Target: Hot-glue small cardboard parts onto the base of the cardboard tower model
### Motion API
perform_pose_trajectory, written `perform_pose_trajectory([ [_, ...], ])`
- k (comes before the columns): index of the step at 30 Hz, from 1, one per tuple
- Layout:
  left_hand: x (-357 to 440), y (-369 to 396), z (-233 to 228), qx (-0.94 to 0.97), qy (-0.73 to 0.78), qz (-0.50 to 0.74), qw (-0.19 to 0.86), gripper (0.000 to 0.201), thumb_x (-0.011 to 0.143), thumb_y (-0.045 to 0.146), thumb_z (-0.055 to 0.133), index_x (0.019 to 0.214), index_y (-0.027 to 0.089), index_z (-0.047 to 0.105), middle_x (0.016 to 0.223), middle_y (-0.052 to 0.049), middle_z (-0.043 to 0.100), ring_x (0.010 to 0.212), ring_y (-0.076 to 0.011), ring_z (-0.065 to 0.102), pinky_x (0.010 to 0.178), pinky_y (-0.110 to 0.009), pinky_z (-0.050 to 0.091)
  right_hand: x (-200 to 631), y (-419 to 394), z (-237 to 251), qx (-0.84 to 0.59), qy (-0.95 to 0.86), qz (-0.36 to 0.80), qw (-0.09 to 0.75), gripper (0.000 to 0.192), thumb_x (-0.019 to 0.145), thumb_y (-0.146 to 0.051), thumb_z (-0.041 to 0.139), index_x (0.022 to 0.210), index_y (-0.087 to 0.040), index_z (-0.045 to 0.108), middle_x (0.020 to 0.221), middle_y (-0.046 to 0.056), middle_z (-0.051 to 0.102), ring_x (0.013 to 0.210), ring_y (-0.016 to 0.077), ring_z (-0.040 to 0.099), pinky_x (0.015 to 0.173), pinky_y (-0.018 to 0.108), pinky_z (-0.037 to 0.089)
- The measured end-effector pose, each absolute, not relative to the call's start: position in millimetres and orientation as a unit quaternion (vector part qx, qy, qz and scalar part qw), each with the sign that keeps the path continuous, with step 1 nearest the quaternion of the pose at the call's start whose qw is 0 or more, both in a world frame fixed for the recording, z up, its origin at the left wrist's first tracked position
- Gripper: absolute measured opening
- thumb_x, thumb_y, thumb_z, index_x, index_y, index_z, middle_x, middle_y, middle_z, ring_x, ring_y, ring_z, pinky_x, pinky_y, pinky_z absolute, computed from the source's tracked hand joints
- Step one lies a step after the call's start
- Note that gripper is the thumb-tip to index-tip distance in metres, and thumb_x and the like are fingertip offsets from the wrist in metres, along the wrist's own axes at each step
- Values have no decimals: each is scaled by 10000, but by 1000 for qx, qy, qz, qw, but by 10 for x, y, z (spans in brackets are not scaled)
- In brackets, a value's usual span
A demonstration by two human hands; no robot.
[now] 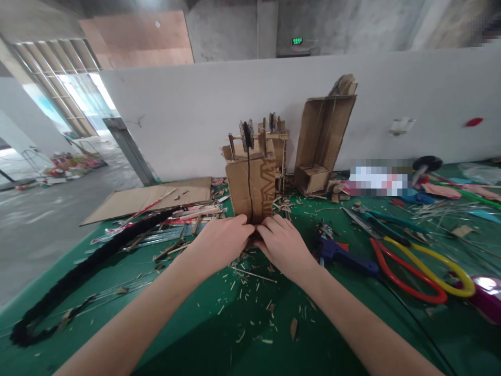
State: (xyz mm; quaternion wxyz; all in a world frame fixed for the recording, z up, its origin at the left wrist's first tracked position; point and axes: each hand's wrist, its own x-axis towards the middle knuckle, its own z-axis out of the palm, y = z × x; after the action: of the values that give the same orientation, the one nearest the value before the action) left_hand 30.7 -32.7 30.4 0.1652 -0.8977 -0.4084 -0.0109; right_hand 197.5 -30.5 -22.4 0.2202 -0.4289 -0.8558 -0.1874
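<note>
A narrow upright cardboard box (239, 183) stands ahead of me, with a spool (247, 134) on a wooden axle at its top. From the spool a black cord (249, 180) hangs down the box's front and runs to where my fingertips meet. My left hand (227, 237) is closed, its fingers bent around the cord's lower end. Close against it, my right hand (285, 245) is closed too, thumb and fingers pinched at the same spot. The very end of the cord is hidden by the fingers. Both hands are low, in front of the box.
Behind stand a second spooled cardboard piece (273, 125) and a tall open cardboard box (332, 130). On the right lie a blue glue gun (348, 256), scissors (415, 271) and pliers (395, 219). Leftward are a black fuzzy strip (86, 269), a cardboard sheet (156, 196) and scattered scraps.
</note>
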Motion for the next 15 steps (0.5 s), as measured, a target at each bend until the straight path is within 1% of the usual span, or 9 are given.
perform_pose_trajectory([
  [3,317,-342,355,-897,-412,-7,159,167,869,216,421,812,187,575,753,-24,539,607,-154,544,462,-255,323,1987,-310,-227,-420,-861,-193,214,61,831,-226,555,827,-171,580,832,42,566,846,200,451,725,316,335],
  [8,310,-341,400,-900,-411,-2,144,234,890,231,379,796,182,588,774,-29,557,654,-154,558,466,-250,312,1971,-292,-253,-420,-858,-204,213,130,860,-183,493,760,-169,574,793,46,568,819,194,453,705,317,323],
  [12,248,-298,379,-911,-394,-31,119,197,882,247,397,834,198,581,798,-16,565,695,-154,563,497,-253,334,1949,-290,-236,-429,-858,-174,222,142,866,-189,477,768,-166,578,803,45,578,819,192,459,716,312,320],
  [15,204,-270,368,-916,-387,-37,94,172,873,237,410,858,209,579,808,-8,569,728,-156,567,524,-257,352,1943,-287,-223,-436,-856,-153,232,134,856,-195,497,752,-172,579,793,37,583,815,186,463,712,306,317],
])
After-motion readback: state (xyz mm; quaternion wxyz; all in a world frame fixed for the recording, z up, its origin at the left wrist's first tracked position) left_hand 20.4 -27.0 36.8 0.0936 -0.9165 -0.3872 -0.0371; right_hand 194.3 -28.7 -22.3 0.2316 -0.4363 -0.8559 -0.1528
